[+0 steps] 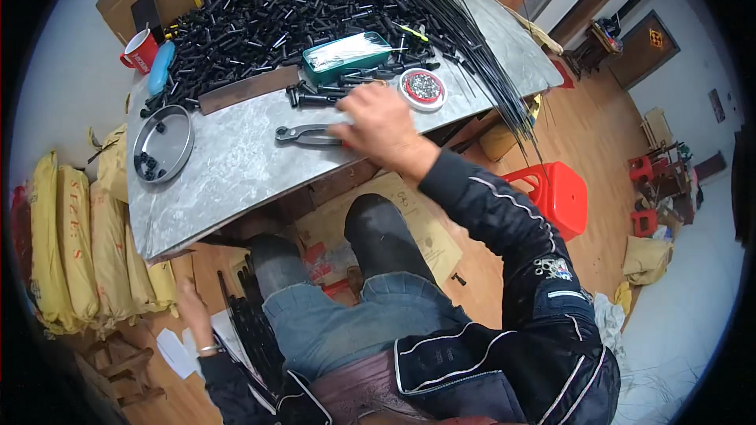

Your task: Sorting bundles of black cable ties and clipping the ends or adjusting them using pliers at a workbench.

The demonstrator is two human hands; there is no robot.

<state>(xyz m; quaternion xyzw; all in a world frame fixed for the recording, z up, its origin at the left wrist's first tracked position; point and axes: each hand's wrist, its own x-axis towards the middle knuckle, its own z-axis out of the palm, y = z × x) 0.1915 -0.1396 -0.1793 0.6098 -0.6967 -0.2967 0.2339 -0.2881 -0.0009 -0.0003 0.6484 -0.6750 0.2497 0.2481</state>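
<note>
My right hand (382,122) hovers over the front of the grey marbled table, slightly blurred, its thumb and bent fingers apart. Under its thumb lie the dark handles of a pair of pincers (303,134), with a bit of red at the grip end; whether the hand touches them is unclear. Beyond the fingers are loose black plastic tubes (317,100) and a round tub of small metal pieces (422,88). Down at my left side, my left hand (193,313) hangs beside a bundle of black rods (250,319), its fingers smeared by motion.
A heap of black tubes (276,24) covers the table's back, with a green box of white sticks (346,57) before it. Long black rods (480,55) overhang the right edge. A round metal pan (185,138) sits left; yellow sacks (75,244) and a red jerrycan (563,201) flank the table.
</note>
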